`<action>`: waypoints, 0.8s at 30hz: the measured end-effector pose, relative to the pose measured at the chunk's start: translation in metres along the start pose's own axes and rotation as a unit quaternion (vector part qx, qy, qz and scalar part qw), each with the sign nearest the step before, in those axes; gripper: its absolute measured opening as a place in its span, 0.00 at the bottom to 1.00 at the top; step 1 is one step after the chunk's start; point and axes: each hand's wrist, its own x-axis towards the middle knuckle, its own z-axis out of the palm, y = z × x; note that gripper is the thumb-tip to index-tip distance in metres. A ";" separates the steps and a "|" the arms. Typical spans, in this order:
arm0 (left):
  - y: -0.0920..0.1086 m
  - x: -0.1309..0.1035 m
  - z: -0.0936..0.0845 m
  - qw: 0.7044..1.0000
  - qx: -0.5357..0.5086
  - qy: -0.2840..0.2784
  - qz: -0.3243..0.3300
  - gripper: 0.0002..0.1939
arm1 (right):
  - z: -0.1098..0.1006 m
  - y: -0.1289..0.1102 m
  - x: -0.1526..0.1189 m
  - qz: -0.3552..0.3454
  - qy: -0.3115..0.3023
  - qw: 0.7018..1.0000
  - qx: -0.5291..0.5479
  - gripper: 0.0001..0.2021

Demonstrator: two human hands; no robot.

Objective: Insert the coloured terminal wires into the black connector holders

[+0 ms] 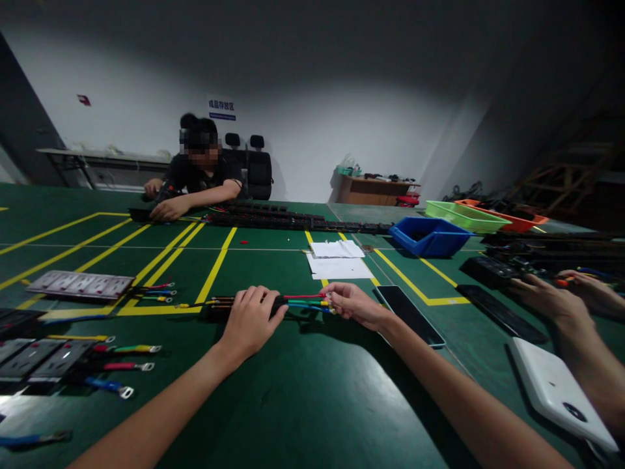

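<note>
My left hand point(252, 319) is wrapped over a dark strip-shaped part point(215, 312) that lies on the green table; most of it is hidden beneath my fingers. From its right end come coloured wires point(305, 302), red, green and blue among them, with metal ring terminals. At those ends my right hand point(355, 304) pinches the tip of the red wire point(303, 297) between thumb and fingers. A thinner lead with a yellow sleeve point(181, 305) sticks out on the left side of the part.
Socket strips point(81, 285) with ring-ended wires lie at the left. Paper sheets point(339, 268), a phone point(410, 316), a blue bin point(430, 238) and a white device point(556, 384) are at the right. Another person's hands point(551, 296) work at far right; a co-worker point(200, 169) leans over the table opposite.
</note>
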 end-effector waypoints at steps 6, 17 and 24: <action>-0.001 0.000 0.001 1.000 -0.009 -0.011 -0.003 0.20 | -0.002 0.000 0.001 0.007 -0.036 0.999 0.005 0.23; 0.000 0.000 0.000 1.000 0.000 0.000 -0.001 0.20 | -0.002 -0.001 0.000 0.000 -0.016 1.000 0.017 0.23; -0.001 0.000 0.001 1.000 -0.004 0.004 -0.004 0.20 | -0.004 0.000 0.000 -0.004 -0.018 1.000 0.013 0.22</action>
